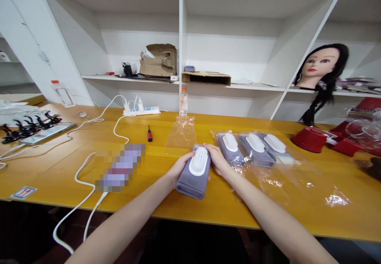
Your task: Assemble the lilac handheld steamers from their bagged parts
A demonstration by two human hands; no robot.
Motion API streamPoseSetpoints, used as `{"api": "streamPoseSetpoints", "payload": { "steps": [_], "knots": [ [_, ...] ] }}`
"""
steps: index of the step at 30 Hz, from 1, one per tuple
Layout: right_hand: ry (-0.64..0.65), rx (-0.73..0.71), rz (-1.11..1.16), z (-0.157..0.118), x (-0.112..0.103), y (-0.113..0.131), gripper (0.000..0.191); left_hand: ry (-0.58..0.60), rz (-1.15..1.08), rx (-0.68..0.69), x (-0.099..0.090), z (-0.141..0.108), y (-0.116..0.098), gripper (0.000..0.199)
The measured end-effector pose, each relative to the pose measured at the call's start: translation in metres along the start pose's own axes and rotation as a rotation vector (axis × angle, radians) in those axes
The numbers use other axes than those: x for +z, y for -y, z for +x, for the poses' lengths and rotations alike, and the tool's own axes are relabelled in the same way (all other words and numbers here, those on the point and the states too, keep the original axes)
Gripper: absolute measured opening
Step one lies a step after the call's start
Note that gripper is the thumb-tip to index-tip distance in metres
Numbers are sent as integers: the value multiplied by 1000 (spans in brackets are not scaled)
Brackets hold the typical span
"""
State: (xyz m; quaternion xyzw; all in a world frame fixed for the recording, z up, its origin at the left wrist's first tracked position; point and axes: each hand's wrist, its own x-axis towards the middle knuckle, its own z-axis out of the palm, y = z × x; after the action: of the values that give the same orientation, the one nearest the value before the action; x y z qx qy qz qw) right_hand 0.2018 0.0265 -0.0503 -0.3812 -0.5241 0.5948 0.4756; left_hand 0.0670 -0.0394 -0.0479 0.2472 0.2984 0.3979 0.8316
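- Grey device [193, 180] is sitting between both hands over the near middle of the table [222, 209], its white oval piece [198, 168] facing up; whether its underside is touching the table is hard to tell.
- Far left, black clips [31, 127] are forming a row, perhaps to keep them easily counted.
- Left of centre, a white cable [89, 221] is running into a blurred phone-like thing [120, 166], probably charging it within the lead's reach.
- Beyond it, a screwdriver [149, 134] is lying loose.
- Left grip [181, 168] is clasping the device's left side, thumb on top, likely steadying it.
- Right grip [216, 160] is holding its far right edge, leaving the oval mostly uncovered.
- Rightward, three similar devices [259, 158] are lying in clear wrapping, presumably guarding against scratches.
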Motion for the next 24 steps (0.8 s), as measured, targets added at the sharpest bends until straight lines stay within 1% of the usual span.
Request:
{"api": "streamPoseSetpoints", "payload": {
  "steps": [4, 13, 24],
  "knots": [
    [5, 14, 7, 0, 0, 0, 21, -12, -3, 2, 1, -1, 1, 55],
    [10, 32, 8, 0, 0, -1, 21, 7, 17, 22, -2, 0, 0, 54],
    [16, 18, 22, 3, -2, -1, 20, -10, 27, -4, 5, -4, -3, 51]
  ]
}}
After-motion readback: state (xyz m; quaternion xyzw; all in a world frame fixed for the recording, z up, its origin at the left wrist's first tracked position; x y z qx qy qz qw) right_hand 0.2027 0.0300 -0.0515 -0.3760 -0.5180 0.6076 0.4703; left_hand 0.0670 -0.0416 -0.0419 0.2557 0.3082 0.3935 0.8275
